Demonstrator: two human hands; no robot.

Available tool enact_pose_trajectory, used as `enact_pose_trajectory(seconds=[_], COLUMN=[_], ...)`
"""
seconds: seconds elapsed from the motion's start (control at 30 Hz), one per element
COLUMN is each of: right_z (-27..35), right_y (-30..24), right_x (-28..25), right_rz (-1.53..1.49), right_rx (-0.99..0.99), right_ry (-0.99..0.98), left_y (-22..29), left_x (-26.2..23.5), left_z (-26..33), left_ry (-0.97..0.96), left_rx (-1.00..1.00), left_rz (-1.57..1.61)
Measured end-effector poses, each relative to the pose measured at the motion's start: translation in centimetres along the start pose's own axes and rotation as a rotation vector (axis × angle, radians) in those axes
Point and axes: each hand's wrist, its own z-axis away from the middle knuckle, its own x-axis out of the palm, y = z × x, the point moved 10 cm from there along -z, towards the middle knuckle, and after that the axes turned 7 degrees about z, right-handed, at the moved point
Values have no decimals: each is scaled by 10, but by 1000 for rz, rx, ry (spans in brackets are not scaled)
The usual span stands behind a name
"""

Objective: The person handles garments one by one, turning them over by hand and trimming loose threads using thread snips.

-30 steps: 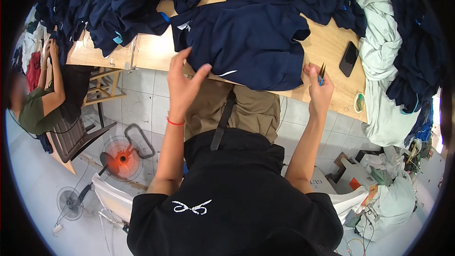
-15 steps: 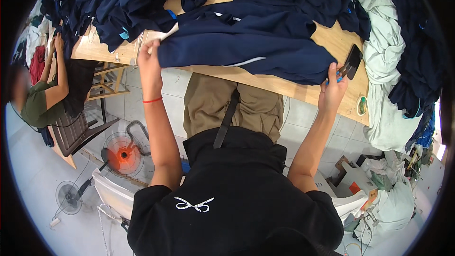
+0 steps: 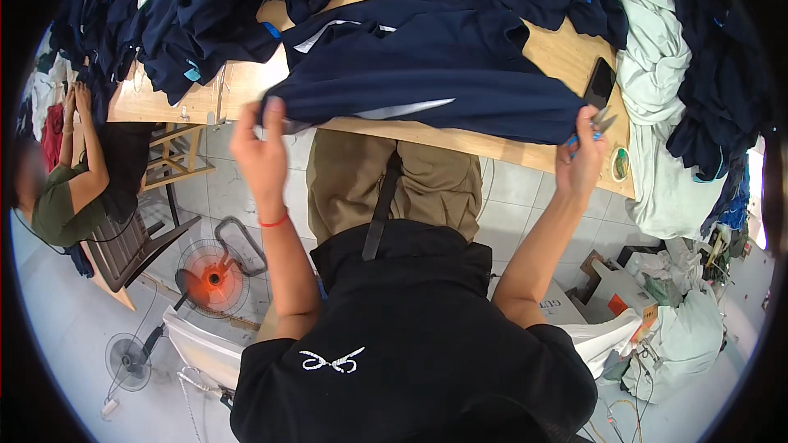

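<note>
On my feed I count two grips: the left grip [image 3: 259, 152] near ten o'clock, the right grip [image 3: 581, 166] near three. I have one navy garment [image 3: 435, 74] at twelve, one pair of blue-handled scissors [image 3: 604, 125] and one black phone [image 3: 602, 82] toward two, two fans, an orange fan [image 3: 210, 281] and a grey fan [image 3: 129, 361], at eight, plus one brown chair [image 3: 121, 244] and one co-worker [image 3: 61, 207] around nine. The heaped clothes [image 3: 205, 8] overlap too much for me to count.

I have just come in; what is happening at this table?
The right hand holds the right end of a navy garment together with blue-handled scissors. The left hand is at the garment's left end, too blurred to show its grip. Part of the garment lies on the wooden table, near a dark phone.
</note>
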Motion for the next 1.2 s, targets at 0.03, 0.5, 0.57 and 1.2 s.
enact_pose_trajectory(seconds=[0.03, 0.5, 0.57, 1.2], right_z=[-3, -4, -6, -9], right_y=[-13, 58, 59, 72], right_x=[-1, 16, 8, -6], right_rz=[9, 204, 247, 214], right_rx=[-52, 156, 177, 144], right_ry=[-33, -65, -46, -91], left_y=[9, -63, -55, -68], left_x=[-9, -2, 2, -4], left_z=[-11, 22, 32, 22], left_ry=[11, -46, -102, -64], left_rx=[-73, -81, -20, -311], left_rz=[120, 54, -15, 689])
